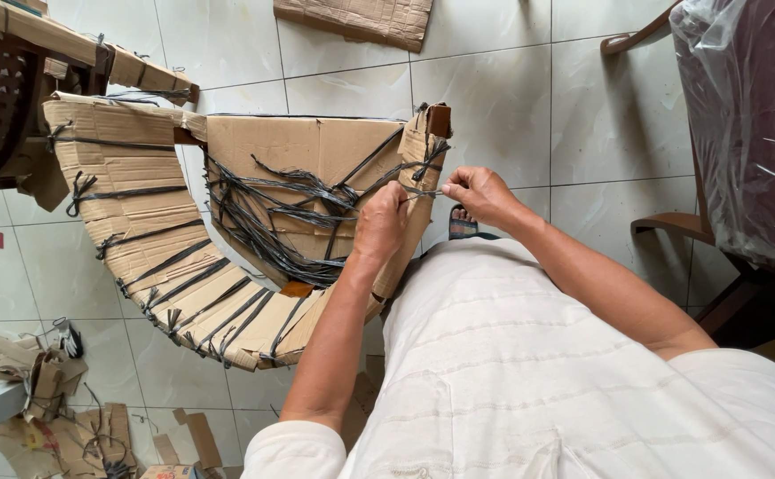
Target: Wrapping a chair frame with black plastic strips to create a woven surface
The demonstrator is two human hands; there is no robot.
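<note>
Pinching black strap (423,192) taut between left hand (380,222), right hand (479,192); grip seemingly closed.

You wear a loose off-white garment (529,372) of thin woven cloth, crossed by faint pale stripes that run side to side over your lap. Its short sleeves (294,448) end above the elbows, leaving both forearms bare. Beyond the far hem of that garment, one foot shows in a sandal with a dark blue striped strap (463,223). Your left hand (380,222) and right hand (480,193) are bare, without rings, watch or gloves.
</note>
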